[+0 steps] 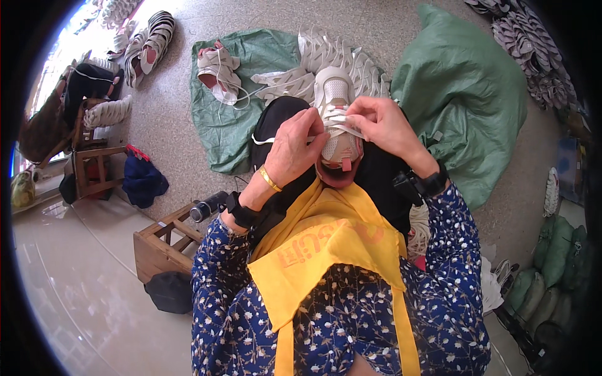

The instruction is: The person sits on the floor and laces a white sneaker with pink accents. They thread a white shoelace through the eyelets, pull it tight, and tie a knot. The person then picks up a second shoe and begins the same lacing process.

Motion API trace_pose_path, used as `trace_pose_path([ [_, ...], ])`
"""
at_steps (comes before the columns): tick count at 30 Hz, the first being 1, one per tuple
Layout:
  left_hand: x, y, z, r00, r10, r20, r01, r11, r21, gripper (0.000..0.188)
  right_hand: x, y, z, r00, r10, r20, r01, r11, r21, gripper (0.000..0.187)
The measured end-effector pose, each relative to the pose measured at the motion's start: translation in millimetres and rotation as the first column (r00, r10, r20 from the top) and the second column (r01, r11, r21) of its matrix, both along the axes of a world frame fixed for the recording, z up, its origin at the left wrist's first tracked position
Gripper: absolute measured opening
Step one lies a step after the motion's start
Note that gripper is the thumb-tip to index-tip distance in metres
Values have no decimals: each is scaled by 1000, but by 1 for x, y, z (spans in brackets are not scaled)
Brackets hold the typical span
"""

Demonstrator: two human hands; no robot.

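A beige and white shoe upper (341,149) with a pink pull tab rests on my lap between my knees, its toe pointing away from me. White shoelace (334,116) crosses its front in several rows. On the upper's left side, my left hand (290,149) has thumb and fingers pinched together, with lace trailing out to its left. My right hand (384,127) pinches the lace at the right edge of the lacing. The exact bits of lace between the fingertips are partly hidden.
Behind my knees, several stacked pale shoe uppers (357,70) and a single upper (218,72) lie on a green woven sheet (213,135). To the right bulges a green sack (461,100). A wooden stool (157,250) stands at left, and more stacked uppers (533,53) lie far right.
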State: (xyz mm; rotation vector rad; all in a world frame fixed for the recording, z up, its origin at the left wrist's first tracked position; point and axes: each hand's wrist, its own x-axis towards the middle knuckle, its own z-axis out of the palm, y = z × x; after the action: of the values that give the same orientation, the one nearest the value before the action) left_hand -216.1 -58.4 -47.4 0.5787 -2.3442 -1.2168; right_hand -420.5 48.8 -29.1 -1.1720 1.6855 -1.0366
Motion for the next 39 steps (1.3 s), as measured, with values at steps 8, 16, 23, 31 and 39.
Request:
trace_pose_path([
  [8,2,-3,2,1000,-16,25,11,987,163,22,-3,11,-5,996,37,-76,-38,999,-13,31],
  [16,30,-20,12,998,-64,-15,58,752,656,20,-1,14,-10,981,21,-191,-39,995,-88,36],
  [23,52,-18,8,999,32,8,-30,777,628,20,4,23,-12,980,-32,-197,7,992,-125,28],
  [31,49,-14,13,981,-45,187,-17,948,319,14,6,39,16,939,-10,-343,1,1000,-27,16],
  [39,38,-9,26,976,0,216,-29,991,129,14,1,46,-4,849,-7,-528,-73,989,-130,13],
])
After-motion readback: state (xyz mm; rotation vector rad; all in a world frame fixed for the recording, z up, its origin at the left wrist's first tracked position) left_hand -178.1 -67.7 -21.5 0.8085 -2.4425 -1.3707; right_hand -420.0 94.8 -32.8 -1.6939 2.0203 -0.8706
